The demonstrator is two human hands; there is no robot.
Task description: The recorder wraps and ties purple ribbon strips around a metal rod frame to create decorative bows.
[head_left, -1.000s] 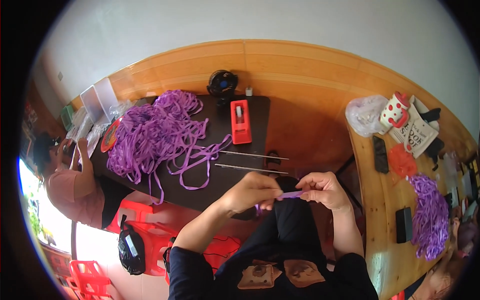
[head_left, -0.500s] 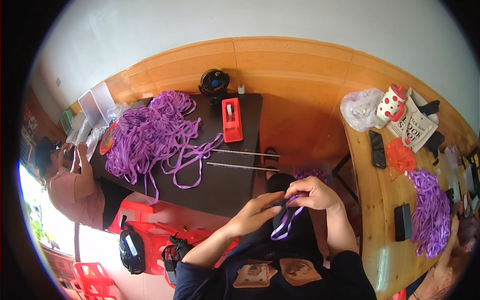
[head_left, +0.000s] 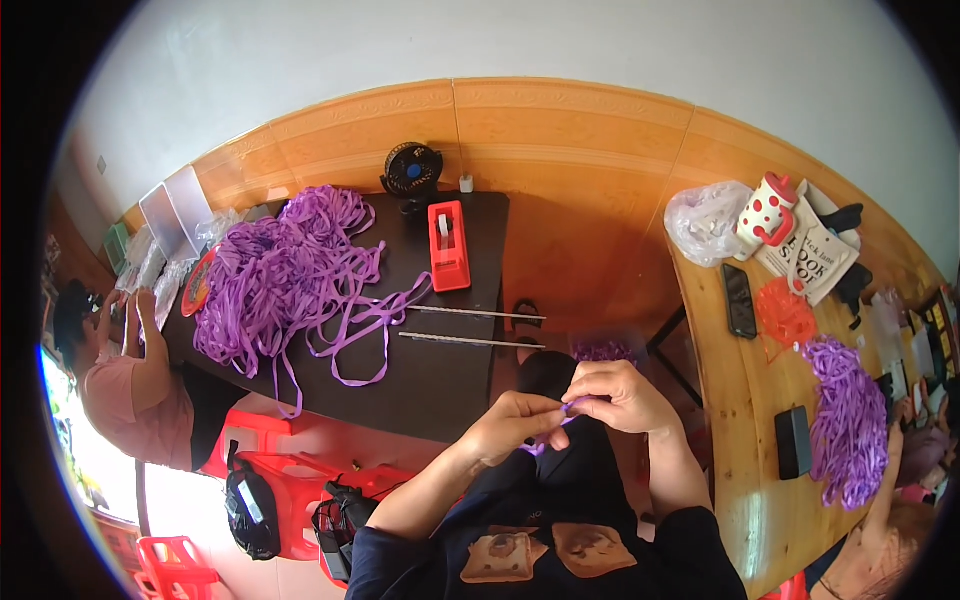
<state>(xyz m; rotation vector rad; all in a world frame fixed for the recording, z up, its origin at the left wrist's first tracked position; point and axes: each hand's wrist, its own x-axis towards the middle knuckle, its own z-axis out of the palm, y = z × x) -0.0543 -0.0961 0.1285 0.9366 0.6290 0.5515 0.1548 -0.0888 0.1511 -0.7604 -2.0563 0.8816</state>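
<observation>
Over my lap, my left hand and my right hand meet, both pinching a purple ribbon. A short stretch of it shows between the fingertips, and a small loop droops below my left hand. Whatever else the fingertips may cover is hidden. On the dark table to the left lies a big tangled heap of purple ribbon, with loose strands trailing right. Two thin metal rods jut past that table's right edge, beyond my hands.
A red tape dispenser and a black fan stand on the dark table. The wooden table at right bears a purple ribbon bundle, a phone and a dotted cup. People sit at far left and far right.
My hands have come together, and my left hand now pinches the ribbon instead of being spread beside it. The hanging loop is shorter. The whole view has shifted slightly.
</observation>
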